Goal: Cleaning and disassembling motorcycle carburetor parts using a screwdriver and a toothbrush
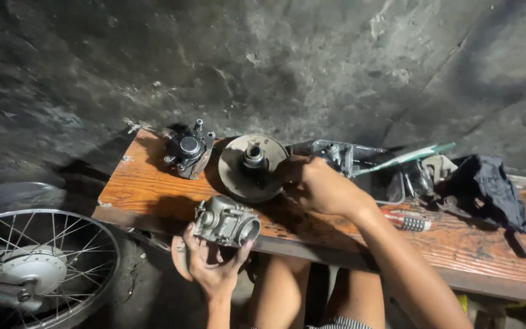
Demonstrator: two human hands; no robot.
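Note:
My left hand holds a grey metal carburettor body from below, at the near edge of an orange wooden board. My right hand reaches over the board, its closed fingers at the right rim of a round metal disc with a central hub. What the fingers pinch is hidden. A dark engine part with bolts lies left of the disc.
A spoked wheel with hub stands at the lower left. On the right of the board lie a metal bracket, a green-handled tool, a spring-like part and a dark cloth. A rough concrete wall rises behind.

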